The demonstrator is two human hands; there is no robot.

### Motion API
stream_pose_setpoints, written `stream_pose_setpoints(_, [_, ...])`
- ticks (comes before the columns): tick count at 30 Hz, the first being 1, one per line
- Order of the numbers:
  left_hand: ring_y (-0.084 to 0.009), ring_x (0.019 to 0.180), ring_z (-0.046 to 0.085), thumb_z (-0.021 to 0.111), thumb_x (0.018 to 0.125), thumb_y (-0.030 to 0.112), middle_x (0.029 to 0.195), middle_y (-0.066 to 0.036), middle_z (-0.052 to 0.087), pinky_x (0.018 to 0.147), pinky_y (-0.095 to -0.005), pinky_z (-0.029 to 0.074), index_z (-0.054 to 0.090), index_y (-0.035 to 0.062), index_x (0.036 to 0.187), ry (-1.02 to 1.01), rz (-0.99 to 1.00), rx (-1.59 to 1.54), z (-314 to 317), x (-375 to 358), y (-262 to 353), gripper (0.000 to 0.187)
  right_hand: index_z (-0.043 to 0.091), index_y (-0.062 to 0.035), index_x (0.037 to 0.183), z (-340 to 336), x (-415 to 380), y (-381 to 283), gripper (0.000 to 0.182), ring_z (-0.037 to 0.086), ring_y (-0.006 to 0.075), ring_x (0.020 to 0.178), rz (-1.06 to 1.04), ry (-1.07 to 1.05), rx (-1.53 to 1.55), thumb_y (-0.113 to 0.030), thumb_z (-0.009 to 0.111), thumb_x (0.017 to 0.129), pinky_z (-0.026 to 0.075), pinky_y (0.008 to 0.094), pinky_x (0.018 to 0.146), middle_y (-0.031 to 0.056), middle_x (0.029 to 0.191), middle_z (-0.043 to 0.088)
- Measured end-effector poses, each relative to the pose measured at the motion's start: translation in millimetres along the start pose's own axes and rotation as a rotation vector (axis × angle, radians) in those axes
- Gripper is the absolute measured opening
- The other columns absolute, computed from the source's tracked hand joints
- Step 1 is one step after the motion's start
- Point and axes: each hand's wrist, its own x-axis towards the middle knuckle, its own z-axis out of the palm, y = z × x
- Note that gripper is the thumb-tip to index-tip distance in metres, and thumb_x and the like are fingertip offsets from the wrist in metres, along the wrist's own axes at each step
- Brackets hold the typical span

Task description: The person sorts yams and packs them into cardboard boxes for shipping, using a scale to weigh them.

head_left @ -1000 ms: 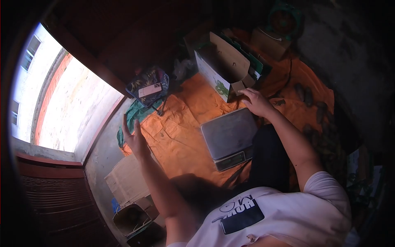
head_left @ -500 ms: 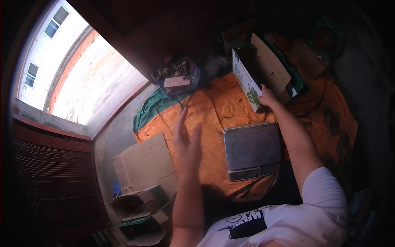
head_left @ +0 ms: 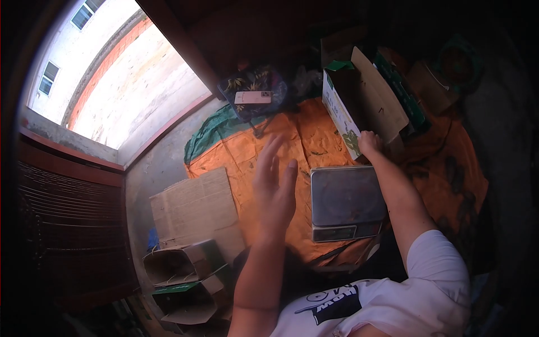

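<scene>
My right hand is closed on the near edge of an open cardboard box, white with green leaf print on its side. The box stands at the back right of an orange tarp, its brown inside facing up. My left hand is raised above the tarp with fingers stretched out and nothing in it. Between my arms lies a flat weighing scale with a grey metal plate and a small display panel on its near side.
A pink phone rests on a dark patterned stool-like object at the back. Flattened cardboard lies at left, with open boxes in front of it. Behind the held box are dark green boxes. A dark shutter borders the left.
My left hand has moved right, towards the scale, still open. My right hand keeps its grip on the box, which appears slightly lower and farther right as the view shifts.
</scene>
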Motion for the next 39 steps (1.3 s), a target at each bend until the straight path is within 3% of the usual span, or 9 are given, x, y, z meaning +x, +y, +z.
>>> stream_pose_setpoints(8, [-0.0257,0.135,0.032,0.057,0.09,0.009,0.138,-0.012,0.044,0.108,-0.0376,0.03,0.046,0.0037,0.132,0.081,0.037,-0.129,-5.9,6.2,-3.9,0.044,0.066,-0.0078,0.086,-52.4,-41.9,10.9,0.023,0.064,0.0345,0.083,-0.235,0.181,0.047,-0.03,0.059,0.084,0.05,0.0457,0.075,0.015,0.084,0.066])
stream_pose_setpoints(14, [-0.0186,0.12,0.046,0.055,0.087,0.003,0.129,-0.013,0.051,0.097,-0.0313,0.039,0.049,0.0,0.128,0.132,-0.012,-0.146,-4.6,15.6,-13.2,0.041,0.067,-0.0103,0.09,-110.2,-137.1,89.5,0.02,0.064,0.0354,0.078,-0.559,0.104,0.024,-0.028,0.059,0.084,0.05,0.0448,0.07,0.0146,0.08,0.066])
stream_pose_setpoints(18, [-0.0208,0.113,0.052,0.057,0.087,0.004,0.125,-0.016,0.052,0.095,-0.03,0.04,0.048,-0.0006,0.129,0.088,-0.089,-0.17,-4.8,16.7,-24.3,0.043,0.069,-0.0135,0.091,-122.4,-170.9,145.8,0.017,0.064,0.0333,0.079,-0.677,-0.045,0.029,-0.025,0.059,0.083,0.049,0.043,0.067,0.0115,0.082,0.067])
stream_pose_setpoints(22, [-0.0224,0.117,0.051,0.06,0.087,0.01,0.127,-0.017,0.052,0.097,-0.0302,0.039,0.048,-0.0008,0.129,0.037,-0.189,0.003,3.5,13.4,-42.5,0.045,0.069,-0.0146,0.09,-111.8,-190.2,169.8,0.015,0.063,0.0283,0.082,-0.824,-0.086,-0.044,-0.015,0.064,0.075,0.048,0.04,0.076,0.0081,0.081,0.068])
stream_pose_setpoints(25, [-0.026,0.12,0.048,0.065,0.085,0.028,0.131,-0.019,0.05,0.094,-0.0345,0.039,0.042,0.0024,0.135,-0.106,-0.162,0.355,-6.9,19.4,-94.4,0.061,0.068,-0.0149,0.091,-111.6,-194.3,174.7,0.02,0.062,0.0267,0.084,-0.854,-0.13,-0.093,-0.011,0.066,0.072,0.046,0.04,0.082,0.0068,0.082,0.067])
stream_pose_setpoints(28, [-0.0286,0.121,0.048,0.065,0.084,0.037,0.133,-0.02,0.048,0.088,-0.041,0.044,0.039,0.0089,0.138,-0.257,-0.343,0.483,-6.6,10.6,-118.8,0.066,0.068,-0.014,0.092,-107.5,-192.8,179.5,0.02,0.062,0.0274,0.086,-0.882,-0.202,-0.084,-0.012,0.065,0.073,0.045,0.0405,0.083,0.0069,0.083,0.067])
stream_pose_setpoints(29, [-0.0316,0.121,0.047,0.065,0.083,0.044,0.135,-0.021,0.045,0.085,-0.0488,0.046,0.035,0.0132,0.141,-0.368,-0.386,0.568,-9.9,11.5,-128.9,0.072,0.068,-0.0144,0.092,-100.7,-191.6,184.9,0.019,0.062,0.0271,0.084,-0.924,-0.168,-0.058,-0.012,0.065,0.074,0.046,0.0402,0.081,0.0075,0.082,0.067])
stream_pose_setpoints(33, [-0.033,0.116,0.052,0.068,0.079,0.048,0.134,-0.021,0.044,0.083,-0.0506,0.049,0.028,0.0127,0.143,-0.483,-0.585,0.649,12.5,-20.5,-102.5,0.082,0.069,-0.0146,0.094,-85.7,-190.7,197.8,0.02,0.062,0.0286,0.086,-0.949,-0.221,-0.062,-0.011,0.063,0.075,0.048,0.0402,0.078,0.0082,0.084,0.067])
stream_pose_setpoints(39, [-0.0302,0.107,0.057,0.072,0.078,0.039,0.129,-0.02,0.048,0.077,-0.0453,0.054,0.023,0.013,0.144,-0.527,-0.514,0.581,18.7,-30.1,-133.5,0.086,0.07,-0.0138,0.096,-80.7,-190.6,198.9,0.028,0.062,0.0306,0.09,-0.81,-0.402,-0.068,-0.002,0.056,0.074,0.049,0.0408,0.079,0.0103,0.091,0.068])
